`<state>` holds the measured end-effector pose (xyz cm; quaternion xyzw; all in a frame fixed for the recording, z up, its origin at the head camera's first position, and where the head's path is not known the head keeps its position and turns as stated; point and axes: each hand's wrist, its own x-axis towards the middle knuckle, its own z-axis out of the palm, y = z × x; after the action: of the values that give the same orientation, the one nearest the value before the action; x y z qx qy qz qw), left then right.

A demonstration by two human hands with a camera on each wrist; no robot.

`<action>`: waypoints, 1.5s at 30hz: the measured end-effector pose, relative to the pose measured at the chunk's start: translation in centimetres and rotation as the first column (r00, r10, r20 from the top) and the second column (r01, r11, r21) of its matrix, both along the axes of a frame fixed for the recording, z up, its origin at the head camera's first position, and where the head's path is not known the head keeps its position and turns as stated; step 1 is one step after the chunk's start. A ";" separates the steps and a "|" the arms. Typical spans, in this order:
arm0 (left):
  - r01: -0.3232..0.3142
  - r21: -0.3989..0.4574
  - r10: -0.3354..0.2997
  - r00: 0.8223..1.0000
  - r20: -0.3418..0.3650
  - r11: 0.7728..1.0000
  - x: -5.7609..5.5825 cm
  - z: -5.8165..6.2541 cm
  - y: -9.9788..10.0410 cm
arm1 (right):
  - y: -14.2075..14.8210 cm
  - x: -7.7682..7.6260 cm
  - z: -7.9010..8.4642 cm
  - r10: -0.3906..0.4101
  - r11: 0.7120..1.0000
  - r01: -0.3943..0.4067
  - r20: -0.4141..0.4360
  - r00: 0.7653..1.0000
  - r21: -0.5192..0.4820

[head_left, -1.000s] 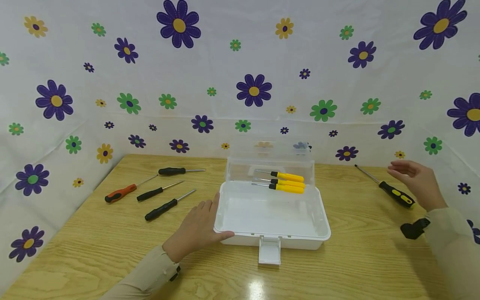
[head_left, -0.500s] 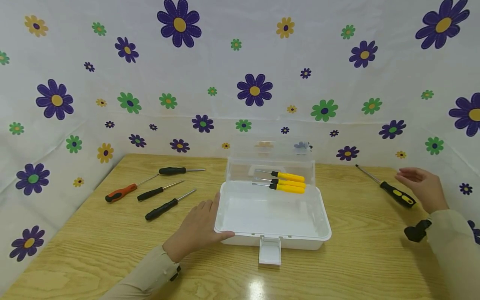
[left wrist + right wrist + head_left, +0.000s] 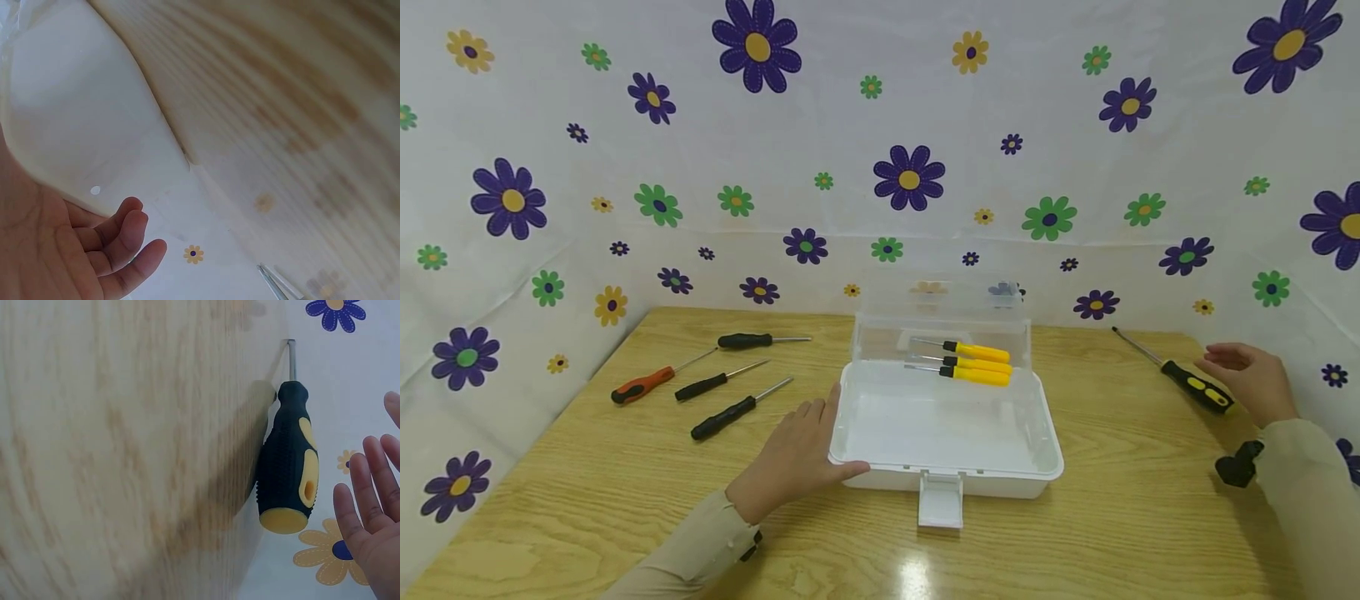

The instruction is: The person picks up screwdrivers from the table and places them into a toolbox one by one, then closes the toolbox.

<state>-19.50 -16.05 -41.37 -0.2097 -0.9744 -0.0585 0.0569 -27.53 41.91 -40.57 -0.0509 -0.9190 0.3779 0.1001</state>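
My left hand (image 3: 797,450) rests against the left wall of a white plastic toolbox (image 3: 943,482), its thumb along the front rim and its fingers along the side. The toolbox's clear lid (image 3: 887,342) is tipped back, and yellow-handled screwdrivers (image 3: 976,377) lie at its back. To the right, a black-and-yellow screwdriver (image 3: 1198,388) lies on the table with its tip pointing away. My right hand (image 3: 1255,383) hovers just above and beside its handle, apart from it. In the right wrist view the fingers (image 3: 369,487) are loosely extended and hold nothing.
Left of the toolbox, several more screwdrivers lie on the wooden table (image 3: 587,508): an orange-and-black one (image 3: 643,385) and black-handled ones (image 3: 724,418). A white cloth with flower prints (image 3: 820,125) hangs behind and at both sides. The toolbox's front latch (image 3: 940,504) hangs down.
My right hand has moved slightly right and lower, towards the black-and-yellow screwdriver's handle. The left hand and toolbox have stayed in place.
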 end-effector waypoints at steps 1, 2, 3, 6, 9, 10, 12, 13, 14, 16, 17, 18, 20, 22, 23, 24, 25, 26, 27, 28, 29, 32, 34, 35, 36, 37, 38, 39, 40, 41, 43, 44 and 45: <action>0.000 0.000 0.000 1.000 0.000 1.000 0.0 0.0 0.0 | 0.1 -0.1 0.0 -0.003 1.000 0.003 0.007 1.000 0.021; -0.001 -0.001 0.001 1.000 0.002 1.000 -0.1 0.0 0.0 | 0.2 -0.1 -0.1 -0.005 0.999 0.005 0.014 1.000 0.044; -0.004 0.000 0.004 1.000 0.004 1.000 -0.1 0.0 0.0 | 0.2 -0.2 -0.1 -0.006 0.998 0.004 0.020 1.000 0.063; -0.006 0.004 0.006 1.000 0.011 1.000 -0.1 0.0 0.0 | 0.5 -0.3 -0.4 -0.003 0.993 -0.001 0.033 0.999 0.118; -0.004 0.002 0.004 1.000 0.011 1.000 0.0 0.0 0.0 | 0.8 -0.3 -0.7 0.003 0.990 -0.009 0.042 0.999 0.141; -0.003 0.002 0.003 1.000 0.010 1.000 0.0 0.1 0.0 | 0.9 -0.4 -0.9 0.003 0.989 -0.010 0.045 0.999 0.144; -0.001 0.000 0.001 1.000 0.009 1.000 0.0 0.0 0.0 | 1.1 -0.5 -1.1 0.004 0.989 -0.012 0.053 0.999 0.149; -0.001 0.000 0.001 1.000 0.008 1.000 0.0 0.1 0.0 | 1.2 -0.5 -1.2 0.003 0.989 -0.012 0.060 0.998 0.150; -0.002 -0.002 0.002 1.000 0.009 1.000 0.0 0.1 0.0 | 1.4 -0.6 -1.4 0.003 0.988 -0.013 0.067 0.998 0.152; -0.005 -0.001 0.005 1.000 0.014 1.000 0.0 0.1 0.0 | 1.6 -0.7 -1.7 0.002 0.987 -0.016 0.086 0.996 0.163; -0.005 -0.003 0.005 1.000 0.015 1.000 0.0 0.1 0.0 | 1.7 -0.7 -1.8 0.002 0.986 -0.018 0.096 0.995 0.166; -0.006 -0.002 0.006 1.000 0.017 1.000 0.0 0.1 0.0 | 1.8 -0.7 -1.9 0.003 0.986 -0.020 0.104 0.995 0.166; -0.004 -0.004 0.004 1.000 0.016 1.000 0.0 0.1 0.1 | 1.9 -0.7 -2.1 0.006 0.984 -0.025 0.109 0.994 0.174; -0.001 -0.004 0.002 1.000 0.013 1.000 0.1 0.1 0.1 | 2.0 -0.7 -2.2 0.012 0.983 -0.032 0.111 0.994 0.182; -0.001 -0.004 0.001 1.000 0.010 1.000 0.0 0.2 0.1 | 2.0 -0.7 -2.2 0.013 0.982 -0.034 0.112 0.994 0.183; 0.000 -0.005 0.000 1.000 0.007 1.000 0.0 0.2 0.1 | 1.9 -0.7 -2.2 0.015 0.982 -0.037 0.114 0.993 0.186; 0.000 -0.005 0.000 1.000 0.003 1.000 0.0 0.2 0.1 | 1.9 -0.7 -2.2 0.016 0.982 -0.038 0.118 0.993 0.187; 0.000 -0.004 0.000 1.000 0.000 1.000 0.0 0.2 0.1 | 1.8 -0.7 -2.2 0.013 0.981 -0.036 0.124 0.992 0.191; 0.001 -0.003 -0.001 1.000 -0.001 1.000 0.1 0.2 0.1 | 1.8 -0.7 -2.2 0.008 0.981 -0.033 0.129 0.992 0.193; 0.001 -0.002 -0.001 1.000 -0.003 1.000 0.1 0.2 0.1 | 1.7 -0.7 -2.2 0.005 0.982 -0.032 0.139 0.990 0.188; 0.001 -0.001 -0.001 1.000 -0.005 1.000 0.1 0.2 0.1 | 1.7 -0.8 -2.2 0.004 0.982 -0.031 0.143 0.990 0.184; 0.002 0.002 -0.002 1.000 -0.004 1.000 0.1 0.2 0.0 | 1.6 -0.8 -2.2 -0.004 0.982 -0.025 0.155 0.988 0.187; 0.002 0.001 -0.002 1.000 -0.002 1.000 0.1 0.2 0.0 | 1.6 -0.8 -2.2 0.002 0.983 -0.032 0.164 0.986 0.180; 0.001 0.000 -0.001 1.000 0.000 1.000 0.1 0.2 0.0 | 1.6 -0.9 -2.1 0.002 0.983 -0.033 0.168 0.986 0.179; 0.000 -0.001 0.000 1.000 0.002 1.000 0.0 0.2 0.0 | 1.6 -0.9 -2.1 0.005 0.984 -0.036 0.175 0.985 0.175; -0.001 -0.001 0.001 1.000 0.004 1.000 0.0 0.2 0.0 | 1.5 -0.9 -2.1 0.009 0.984 -0.041 0.180 0.984 0.174; -0.002 -0.002 0.002 1.000 0.005 1.000 0.0 0.2 0.0 | 1.5 -0.9 -2.0 0.018 0.984 -0.050 0.184 0.983 0.171; -0.003 -0.003 0.003 1.000 0.006 1.000 0.0 0.2 0.0 | 1.5 -0.9 -1.9 0.023 0.984 -0.056 0.187 0.982 0.172; -0.003 -0.004 0.003 1.000 0.006 1.000 0.0 0.2 0.0 | 1.5 -0.9 -1.8 0.029 0.982 -0.063 0.190 0.981 0.176; -0.003 -0.005 0.003 1.000 0.005 1.000 0.0 0.1 0.0 | 1.4 -0.9 -1.8 0.033 0.981 -0.068 0.192 0.981 0.182; 0.000 -0.006 0.000 1.000 0.000 1.000 0.0 0.1 0.0 | 1.4 -0.9 -1.7 0.044 0.976 -0.083 0.190 0.981 0.201; 0.002 -0.007 -0.002 1.000 -0.004 1.000 0.0 0.1 0.0 | 1.4 -0.9 -1.6 0.050 0.974 -0.090 0.190 0.981 0.209; 0.003 -0.008 -0.003 1.000 -0.007 1.000 0.0 0.0 0.0 | 1.4 -0.8 -1.6 0.055 0.972 -0.097 0.193 0.980 0.213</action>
<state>-19.54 -16.09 -41.32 -0.2117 -0.9740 -0.0541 0.0594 -28.38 43.28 -42.16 -0.0391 -0.9620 0.2703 0.0044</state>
